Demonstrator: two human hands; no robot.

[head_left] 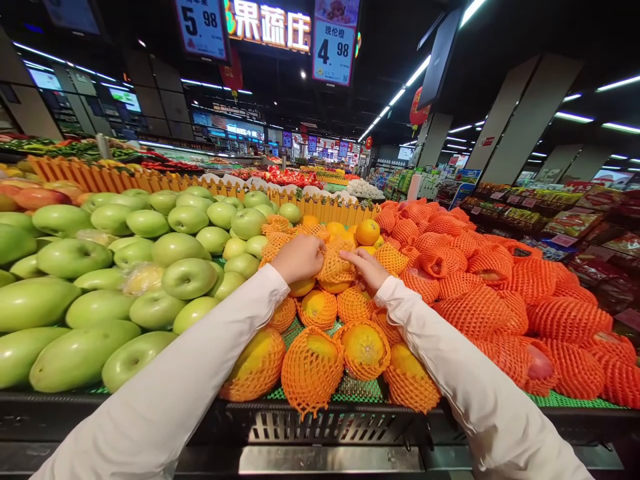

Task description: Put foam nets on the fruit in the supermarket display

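Both my arms, in white sleeves, reach out over the middle of the fruit display. Between my hands sits an orange in an orange foam net (pixel 335 264). My left hand (pixel 299 257) is closed at the left side of this net, fingers curled in. From the right, my right hand (pixel 367 267) grips the same netted orange with thumb and fingers. Several more netted oranges (pixel 313 363) lie in front of and below my hands. Behind them a bare orange (pixel 367 232) rests on the pile.
Green apples (pixel 187 278) fill the left side. Fruit in red foam nets (pixel 480 310) is heaped to the right. A low orange picket fence (pixel 345 212) runs along the back. The black tray edge (pixel 330 423) is at the front, and price signs (pixel 334 47) hang overhead.
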